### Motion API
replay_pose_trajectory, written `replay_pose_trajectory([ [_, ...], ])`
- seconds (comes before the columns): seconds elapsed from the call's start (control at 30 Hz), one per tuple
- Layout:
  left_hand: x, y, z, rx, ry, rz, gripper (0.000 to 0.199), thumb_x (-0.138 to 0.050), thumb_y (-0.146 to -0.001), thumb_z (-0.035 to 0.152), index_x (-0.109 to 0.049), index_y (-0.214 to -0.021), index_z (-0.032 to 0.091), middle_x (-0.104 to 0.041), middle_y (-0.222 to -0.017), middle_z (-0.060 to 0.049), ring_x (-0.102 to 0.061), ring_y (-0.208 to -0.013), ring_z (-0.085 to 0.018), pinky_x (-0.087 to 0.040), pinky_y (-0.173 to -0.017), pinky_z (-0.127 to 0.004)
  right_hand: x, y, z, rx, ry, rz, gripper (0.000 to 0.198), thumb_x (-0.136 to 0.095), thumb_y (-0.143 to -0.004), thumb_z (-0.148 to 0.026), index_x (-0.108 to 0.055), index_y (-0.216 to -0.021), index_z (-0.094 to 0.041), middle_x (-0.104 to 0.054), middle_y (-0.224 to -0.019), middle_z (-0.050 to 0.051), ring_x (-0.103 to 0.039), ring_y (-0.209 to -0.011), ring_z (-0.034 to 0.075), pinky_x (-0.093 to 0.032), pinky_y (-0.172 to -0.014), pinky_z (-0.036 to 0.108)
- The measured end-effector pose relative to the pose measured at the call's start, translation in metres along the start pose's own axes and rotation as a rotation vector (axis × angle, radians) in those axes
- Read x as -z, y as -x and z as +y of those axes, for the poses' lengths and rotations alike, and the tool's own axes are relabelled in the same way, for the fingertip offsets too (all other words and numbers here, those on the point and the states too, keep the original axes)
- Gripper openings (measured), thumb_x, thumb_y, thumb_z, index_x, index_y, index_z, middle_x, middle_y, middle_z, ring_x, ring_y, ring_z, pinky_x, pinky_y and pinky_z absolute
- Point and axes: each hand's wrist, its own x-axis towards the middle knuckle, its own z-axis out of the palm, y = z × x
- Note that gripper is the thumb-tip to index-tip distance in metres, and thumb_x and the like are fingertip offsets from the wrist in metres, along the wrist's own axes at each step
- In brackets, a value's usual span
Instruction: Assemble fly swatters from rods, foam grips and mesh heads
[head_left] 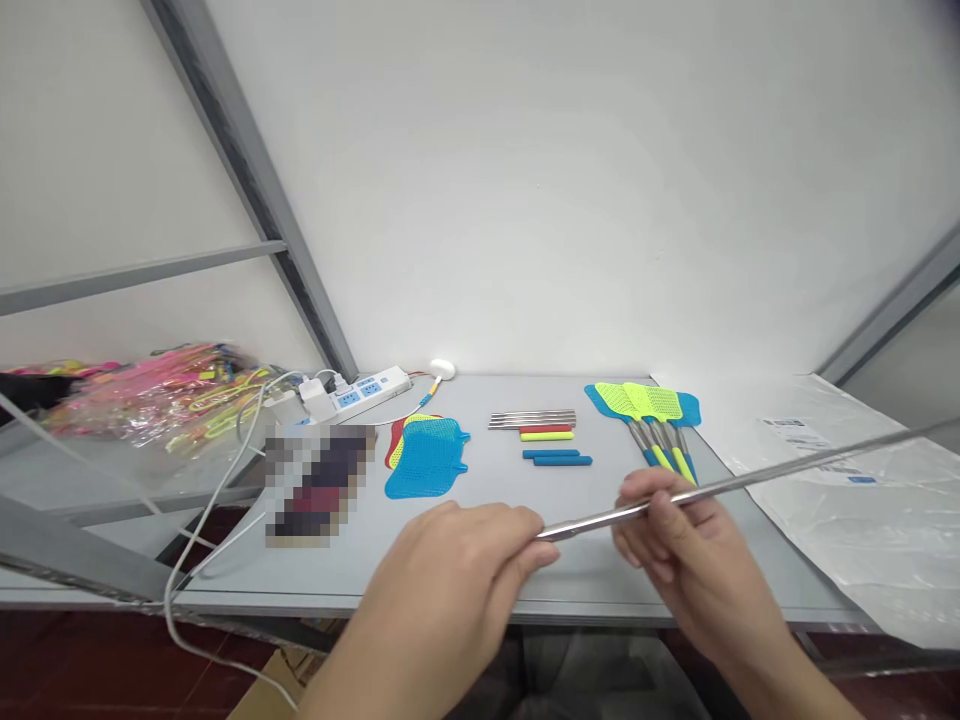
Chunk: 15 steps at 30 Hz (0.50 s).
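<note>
A long silver telescopic rod [731, 483], drawn out thin toward the right, spans both hands above the table. My left hand [472, 570] is closed round its thicker end. Farther along, my right hand [686, 545] pinches the rod between thumb and fingers. Beyond the hands lie several short metal rods [532, 419] in a row, with a red grip sleeve [546, 429], a yellow one [547, 437] and two blue sleeves [562, 461] in front. Blue fly swatter heads [426, 460] overlap yellow and red ones at left. Several assembled fly swatters [660, 425] are fanned out at right.
A white power strip [367, 392] with plugs and a trailing white cable [176, 575] occupies the left. Behind the frame sit bagged colourful items [165, 400]. White plastic sheeting [817, 540] covers the table's right side. A blurred-out patch [319, 490] hides something at left.
</note>
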Motion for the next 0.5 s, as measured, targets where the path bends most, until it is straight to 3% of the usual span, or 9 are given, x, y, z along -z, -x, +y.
replay_pose_trajectory([
  [0.1,0.013,0.011,-0.017,0.038,-0.018,0.020,0.028,-0.041,-0.099,0.041,-0.065,-0.096,0.028,-0.069,-0.085,0.001,-0.062,-0.079,-0.018,-0.039,-0.069,-0.027,0.013,-0.008,-0.019,0.064,0.007,0.109,0.020,-0.060,-0.092,-0.038,-0.066,-0.085,-0.020,-0.037,-0.054,-0.007,-0.035,-0.045,0.004,-0.036,-0.051,0.022],
  [0.23,0.024,0.018,-0.032,0.095,-0.011,-0.007,0.032,-0.042,-0.098,0.044,-0.068,-0.089,0.028,-0.069,-0.083,0.001,-0.063,-0.077,-0.018,-0.042,-0.065,-0.024,0.022,-0.011,-0.031,0.052,0.050,0.157,0.017,-0.065,-0.089,-0.037,-0.067,-0.087,-0.020,-0.043,-0.056,-0.006,-0.041,-0.046,0.005,-0.040,-0.050,0.022],
  [0.5,0.046,0.039,-0.059,0.205,-0.025,0.060,0.029,-0.051,-0.091,0.050,-0.071,-0.089,0.030,-0.073,-0.098,0.001,-0.067,-0.088,-0.020,-0.049,-0.072,-0.021,0.046,-0.023,-0.052,0.192,0.009,0.378,0.016,-0.069,-0.086,-0.036,-0.067,-0.084,-0.020,-0.041,-0.057,-0.006,-0.035,-0.046,0.005,-0.036,-0.048,0.024],
])
